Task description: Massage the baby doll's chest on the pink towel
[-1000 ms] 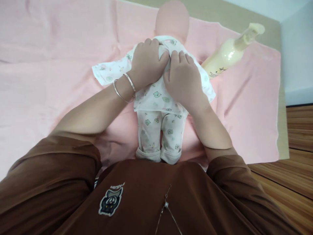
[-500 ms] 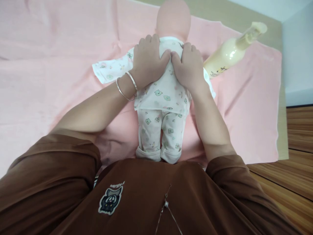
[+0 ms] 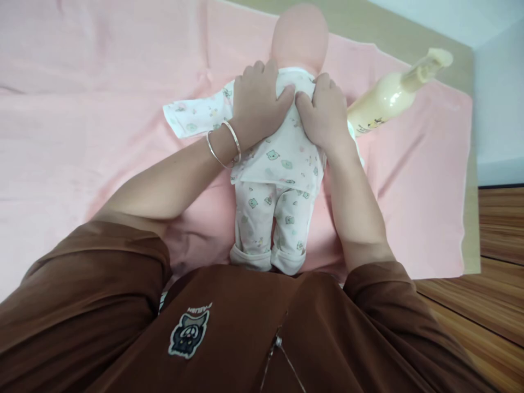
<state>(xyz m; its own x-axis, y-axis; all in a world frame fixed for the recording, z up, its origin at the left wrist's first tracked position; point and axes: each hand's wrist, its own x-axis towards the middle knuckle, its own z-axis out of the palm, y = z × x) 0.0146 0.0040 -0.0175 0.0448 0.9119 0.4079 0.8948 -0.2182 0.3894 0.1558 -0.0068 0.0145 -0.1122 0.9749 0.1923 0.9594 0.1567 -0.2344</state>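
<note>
Pale wall (image 3: 500,120), brown wood-grain planks (image 3: 501,232), beige tabletop (image 3: 362,24)

Left of the left hand (image 3: 261,103), beyond the sleeve (image 3: 196,115), the blanket (image 3: 90,125) leaves open room to pass. Just right of the right hand (image 3: 326,115), the bottle (image 3: 382,103) blocks the way; the doll's head (image 3: 301,38) obstructs ahead, between both hands.

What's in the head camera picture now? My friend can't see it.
A person's left hand and right hand rest on the upper body of a doll in patterned white clothes. It lies on a pink cloth, beside a pale yellow pump bottle.
</note>
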